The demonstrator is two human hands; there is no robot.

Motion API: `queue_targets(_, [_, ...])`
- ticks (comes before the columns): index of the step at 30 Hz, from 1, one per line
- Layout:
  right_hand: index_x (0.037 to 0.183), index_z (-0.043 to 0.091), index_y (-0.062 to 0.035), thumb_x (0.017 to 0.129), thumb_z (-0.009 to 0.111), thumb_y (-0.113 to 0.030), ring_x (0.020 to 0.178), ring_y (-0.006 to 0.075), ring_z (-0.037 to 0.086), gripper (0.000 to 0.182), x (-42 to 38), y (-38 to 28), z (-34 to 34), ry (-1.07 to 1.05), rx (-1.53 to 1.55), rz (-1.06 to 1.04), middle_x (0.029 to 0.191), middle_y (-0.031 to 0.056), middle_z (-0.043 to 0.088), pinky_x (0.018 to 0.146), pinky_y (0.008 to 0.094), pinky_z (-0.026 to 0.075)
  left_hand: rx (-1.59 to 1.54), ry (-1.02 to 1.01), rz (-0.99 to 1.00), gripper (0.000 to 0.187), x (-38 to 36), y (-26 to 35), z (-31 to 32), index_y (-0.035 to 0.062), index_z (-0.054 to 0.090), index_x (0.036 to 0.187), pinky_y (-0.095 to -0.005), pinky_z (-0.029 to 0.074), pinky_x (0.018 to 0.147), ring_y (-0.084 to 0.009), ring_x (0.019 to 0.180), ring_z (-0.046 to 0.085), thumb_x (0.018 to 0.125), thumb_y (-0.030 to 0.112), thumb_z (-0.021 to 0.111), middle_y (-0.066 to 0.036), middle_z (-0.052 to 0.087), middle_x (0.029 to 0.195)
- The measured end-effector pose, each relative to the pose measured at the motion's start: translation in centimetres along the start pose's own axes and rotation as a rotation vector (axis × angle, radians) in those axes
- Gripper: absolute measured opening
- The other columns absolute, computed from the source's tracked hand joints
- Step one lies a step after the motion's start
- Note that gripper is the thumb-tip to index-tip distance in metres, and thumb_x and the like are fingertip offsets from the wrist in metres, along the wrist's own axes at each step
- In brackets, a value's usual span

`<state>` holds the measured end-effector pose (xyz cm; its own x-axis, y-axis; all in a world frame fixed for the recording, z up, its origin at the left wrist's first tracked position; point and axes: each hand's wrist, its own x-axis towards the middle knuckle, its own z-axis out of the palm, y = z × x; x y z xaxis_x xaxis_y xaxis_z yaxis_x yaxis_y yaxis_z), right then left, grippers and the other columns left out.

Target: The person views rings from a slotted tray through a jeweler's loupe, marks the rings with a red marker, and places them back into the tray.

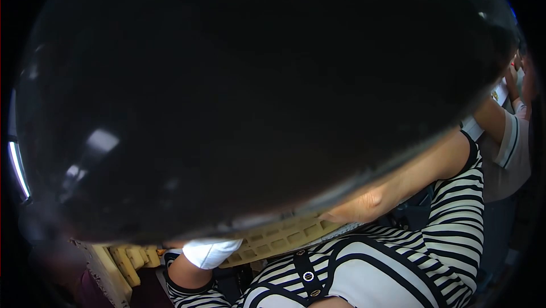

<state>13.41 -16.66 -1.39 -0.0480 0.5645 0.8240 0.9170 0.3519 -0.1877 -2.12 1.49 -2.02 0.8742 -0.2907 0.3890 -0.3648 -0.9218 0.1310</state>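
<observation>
Ylw gridded surface (278, 241), lg glossy blk obj (256, 103)

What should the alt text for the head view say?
A big dark, glossy shape blocks most of the view, hiding what the fingers are doing. Below it show a striped top, a bare right forearm, a white cuff on the left arm and a cream gridded surface.

A grid panel (284, 237) lies before the person's torso (369, 274), a co-worker (512, 140) rightward.
</observation>
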Motion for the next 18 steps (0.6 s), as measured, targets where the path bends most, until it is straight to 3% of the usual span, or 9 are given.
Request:
queue_targets(1, [0.058,0.04,-0.0055,0.058,0.063,-0.007,0.044,0.0164,0.049,0.024,0.1,0.0,-0.1,-0.011,0.005,-0.021,0.052,0.0039,0.042,0.038,0.0291,0.044,-0.011,0.019,0.017,0.028,-0.2,0.0,0.2,-0.0015,0.058,0.1,-0.0304,0.049,0.068,-0.0254,0.076,0.06,0.073,-0.004,0.058,-0.012,0.062,0.089])
queue_targets(5, [0.07,0.049,-0.0038,0.062,0.065,-0.006,0.048,0.0207,0.054,0.018,0.2,0.3,-0.7,-0.07,0.09,0.09,0.058,0.0064,0.052,0.043,0.0314,0.047,-1.031,0.018,-0.915,0.025,-1.4,0.3,1.7,-0.0027,0.058,0.106,-0.0295,0.05,0.071,-0.0176,0.079,0.062,0.085,0.01,0.061,-0.01,0.065,0.094])
queue_targets(6, [0.075,0.052,-0.0033,0.064,0.065,-0.006,0.05,0.0221,0.056,0.016,0.2,0.4,-1.1,-0.104,0.121,0.125,0.06,0.0073,0.055,0.045,0.0321,0.048,-1.092,-0.022,-0.962,0.025,-1.4,0.0,1.7,-0.0027,0.058,0.106,-0.029,0.05,0.072,-0.0166,0.079,0.062,0.086,0.013,0.061,-0.01,0.065,0.093])
queue_targets(8, [0.091,0.057,-0.0043,0.076,0.059,-0.009,0.056,0.0219,0.061,0.016,0.3,0.3,-1.4,-0.34,0.176,0.469,0.066,0.0089,0.06,0.049,0.0319,0.051,-1.206,-0.103,-1.063,0.027,-1.4,-0.8,1.8,-0.0028,0.06,0.106,-0.028,0.05,0.074,-0.0146,0.08,0.063,0.089,0.018,0.062,-0.01,0.067,0.089])
queue_targets(11, [0.116,0.058,-0.0075,0.091,0.047,-0.018,0.062,0.0185,0.065,0.03,1.7,-0.3,-2.6,-0.572,0.263,0.825,0.073,0.0099,0.065,0.056,0.0309,0.054,-1.157,-0.219,-0.999,0.026,0.3,-0.2,1.0,-0.0024,0.063,0.1,-0.0262,0.049,0.074,-0.0142,0.08,0.063,0.091,0.021,0.059,-0.009,0.068,0.087])
queue_targets(14, [0.125,0.056,-0.0125,0.095,0.042,-0.024,0.061,0.0139,0.065,0.035,3.1,-0.4,-2.1,-0.673,0.336,1.097,0.074,0.0079,0.067,0.061,0.029,0.054,-1.104,-0.261,-0.991,0.025,0.9,0.0,0.9,-0.0007,0.065,0.1,-0.0252,0.049,0.075,-0.0132,0.081,0.064,0.091,0.021,0.056,-0.007,0.068,0.088])
queue_targets(15, [0.123,0.058,-0.0128,0.094,0.043,-0.023,0.061,0.0137,0.065,0.034,4.5,-0.1,-1.7,-0.834,0.295,1.207,0.074,0.0076,0.067,0.061,0.0289,0.054,-1.084,-0.271,-0.984,0.024,0.8,0.0,1.0,0.0002,0.065,0.101,-0.025,0.049,0.075,-0.0127,0.081,0.064,0.091,0.02,0.055,-0.006,0.068,0.088])
queue_targets(18, [0.12,0.06,-0.0126,0.094,0.044,-0.022,0.061,0.0129,0.064,0.032,4.3,0.3,-1.9,-1.029,0.255,1.344,0.075,0.0071,0.066,0.06,0.0282,0.053,-0.972,-0.318,-0.94,0.024,1.5,0.2,0.7,0.002,0.067,0.101,-0.024,0.049,0.074,-0.0108,0.08,0.063,0.091,0.02,0.055,-0.004,0.069,0.087])
